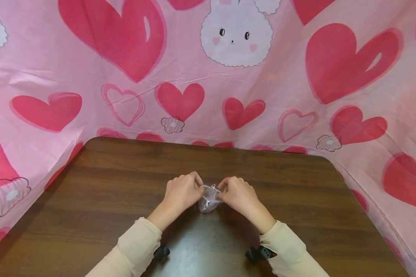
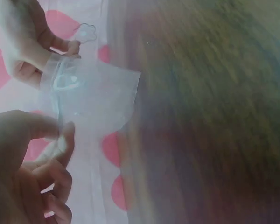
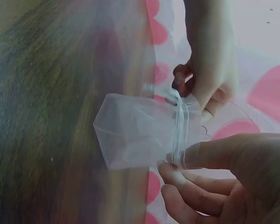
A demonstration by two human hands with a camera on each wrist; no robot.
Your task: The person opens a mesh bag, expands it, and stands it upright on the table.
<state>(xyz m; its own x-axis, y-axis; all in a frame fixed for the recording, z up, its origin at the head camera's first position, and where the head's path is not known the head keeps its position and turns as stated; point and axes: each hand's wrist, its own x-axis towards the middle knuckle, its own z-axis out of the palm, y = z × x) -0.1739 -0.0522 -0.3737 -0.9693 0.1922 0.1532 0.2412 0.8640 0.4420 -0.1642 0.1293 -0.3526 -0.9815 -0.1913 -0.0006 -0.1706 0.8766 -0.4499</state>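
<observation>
A small sheer white drawstring pouch (image 1: 209, 200) is held just above the dark wooden table (image 1: 107, 192), near its middle. My left hand (image 1: 196, 187) pinches the left side of the pouch's gathered mouth, and my right hand (image 1: 225, 188) pinches the right side. In the left wrist view the pouch (image 2: 95, 98) hangs between my left thumb and fingers (image 2: 60, 140) and the other hand (image 2: 28, 46). The right wrist view shows thin white ribbon strings (image 3: 179, 126) running across the pouch (image 3: 135, 135), with my right fingertips (image 3: 175, 168) on them. I cannot tell whether anything is inside the pouch.
A pink cloth (image 1: 55, 69) printed with red hearts and a white bunny hangs behind and around the table's far and side edges. Cream sleeves (image 1: 138, 242) cover both forearms, and black wrist mounts (image 1: 161, 253) sit under them.
</observation>
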